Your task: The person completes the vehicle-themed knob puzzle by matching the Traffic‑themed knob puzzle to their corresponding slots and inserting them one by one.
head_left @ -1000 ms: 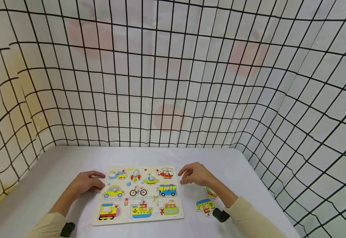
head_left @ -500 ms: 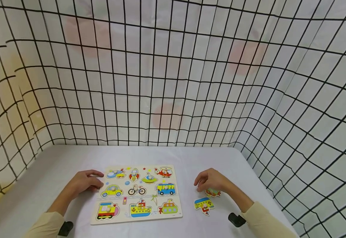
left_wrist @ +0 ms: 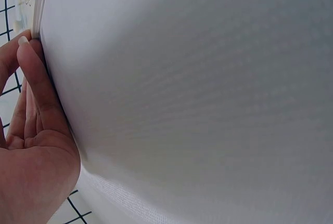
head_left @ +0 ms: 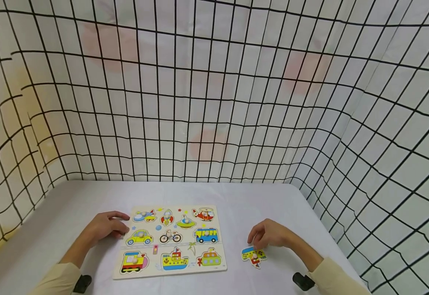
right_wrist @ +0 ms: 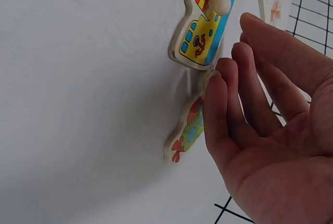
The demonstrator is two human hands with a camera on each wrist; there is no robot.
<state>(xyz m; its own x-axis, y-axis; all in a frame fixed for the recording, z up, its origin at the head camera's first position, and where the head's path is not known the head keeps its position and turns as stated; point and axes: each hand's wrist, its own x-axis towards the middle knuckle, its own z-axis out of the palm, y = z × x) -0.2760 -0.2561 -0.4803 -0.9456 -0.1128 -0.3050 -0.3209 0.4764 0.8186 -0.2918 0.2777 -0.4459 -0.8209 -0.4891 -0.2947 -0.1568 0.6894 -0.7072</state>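
My left hand (head_left: 105,226) rests by the left edge of a wooden vehicle puzzle board (head_left: 152,273). In the left wrist view its thumb and a finger touch the board's edge. To the right of the board my right hand (head_left: 269,233) hovers over two loose knobbed pieces, fingers bent loosely with nothing between them. The ship piece (head_left: 254,255) lies upside down just below its fingertips. A green and red submarine piece (right_wrist: 188,130) shows partly behind the fingers in the right wrist view; the hand hides it in the head view.
Pictured vehicles fill the board, among them a train (head_left: 134,262), a blue bus (head_left: 206,235) and a helicopter (head_left: 204,214). A white cloth covers the table (head_left: 185,192). Black netting hangs before white fabric walls around the far and side edges.
My right hand has moved away from the board's right edge, rightward and toward me, over the loose pieces. It now hides the submarine piece. My left hand stays at the board's left edge.
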